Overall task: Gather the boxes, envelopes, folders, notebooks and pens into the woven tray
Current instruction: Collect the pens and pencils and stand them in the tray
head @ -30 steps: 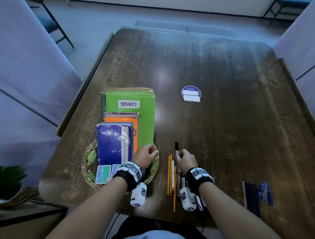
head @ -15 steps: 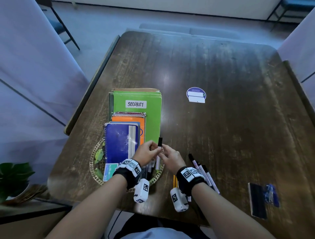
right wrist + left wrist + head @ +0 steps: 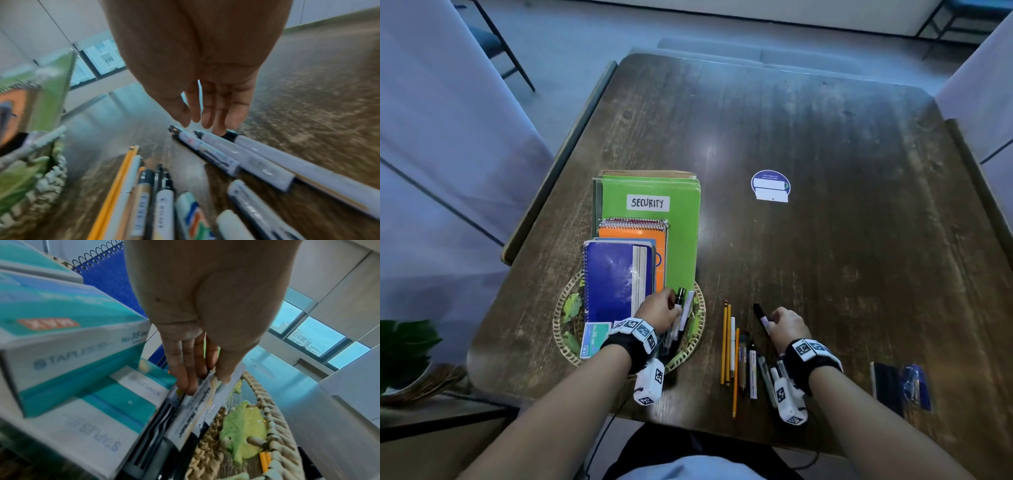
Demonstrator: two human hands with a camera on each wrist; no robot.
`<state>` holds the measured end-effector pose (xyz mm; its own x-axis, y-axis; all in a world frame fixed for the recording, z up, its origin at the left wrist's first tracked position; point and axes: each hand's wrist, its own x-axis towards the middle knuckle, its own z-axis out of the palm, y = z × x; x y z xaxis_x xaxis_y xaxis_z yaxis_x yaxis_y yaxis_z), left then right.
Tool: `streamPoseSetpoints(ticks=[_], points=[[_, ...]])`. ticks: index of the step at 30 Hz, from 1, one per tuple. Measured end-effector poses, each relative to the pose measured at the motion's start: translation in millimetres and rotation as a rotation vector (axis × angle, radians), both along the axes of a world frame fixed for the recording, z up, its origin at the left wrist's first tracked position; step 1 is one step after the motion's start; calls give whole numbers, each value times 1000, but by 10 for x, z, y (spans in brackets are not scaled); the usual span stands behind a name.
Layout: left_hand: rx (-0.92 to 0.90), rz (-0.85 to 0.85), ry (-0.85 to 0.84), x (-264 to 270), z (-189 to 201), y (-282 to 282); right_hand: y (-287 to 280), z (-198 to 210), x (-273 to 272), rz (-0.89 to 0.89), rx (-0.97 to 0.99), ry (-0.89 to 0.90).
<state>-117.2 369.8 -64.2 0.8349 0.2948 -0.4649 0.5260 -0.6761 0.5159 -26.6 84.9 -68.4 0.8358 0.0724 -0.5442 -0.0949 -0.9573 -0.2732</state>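
Observation:
The woven tray (image 3: 565, 329) (image 3: 273, 418) sits at the table's front left. It holds a green "SECURITY" folder (image 3: 681, 219), an orange notebook (image 3: 633, 233), a blue spiral notebook (image 3: 613, 281) and teal staple boxes (image 3: 594, 337) (image 3: 68, 340). My left hand (image 3: 676, 308) (image 3: 205, 382) pinches a white marker (image 3: 680, 298) (image 3: 197, 415) that lies along the tray's right side beside the boxes. My right hand (image 3: 774, 318) (image 3: 201, 125) hangs with relaxed fingers over three markers (image 3: 762, 317) (image 3: 242, 159) on the table, one fingertip touching a cap. Pencils and pens (image 3: 726, 342) (image 3: 115, 186) lie between the hands.
A round blue-and-white sticker (image 3: 770, 186) is stuck mid-table. A dark pad with a blue item (image 3: 900, 387) lies at the front right. A potted plant (image 3: 404, 346) stands off the table's left corner. Chairs flank both sides.
Half a second ago both hands met over the tray's edge with a marker. My left hand has since lowered it into the tray, and my right hand has moved back right to the markers.

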Motion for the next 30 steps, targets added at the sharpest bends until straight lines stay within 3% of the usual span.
streamPoseSetpoints(ticks=[5,21,30], points=[[29,33,31,11,5,-16,-211,-161,2,57,-90,38],[121,93,117,-53,119,-133,67,-289,-254,273,-158,-104],[153,47,-184,20,335,-199,174,-148,-275,197,-91,-81]])
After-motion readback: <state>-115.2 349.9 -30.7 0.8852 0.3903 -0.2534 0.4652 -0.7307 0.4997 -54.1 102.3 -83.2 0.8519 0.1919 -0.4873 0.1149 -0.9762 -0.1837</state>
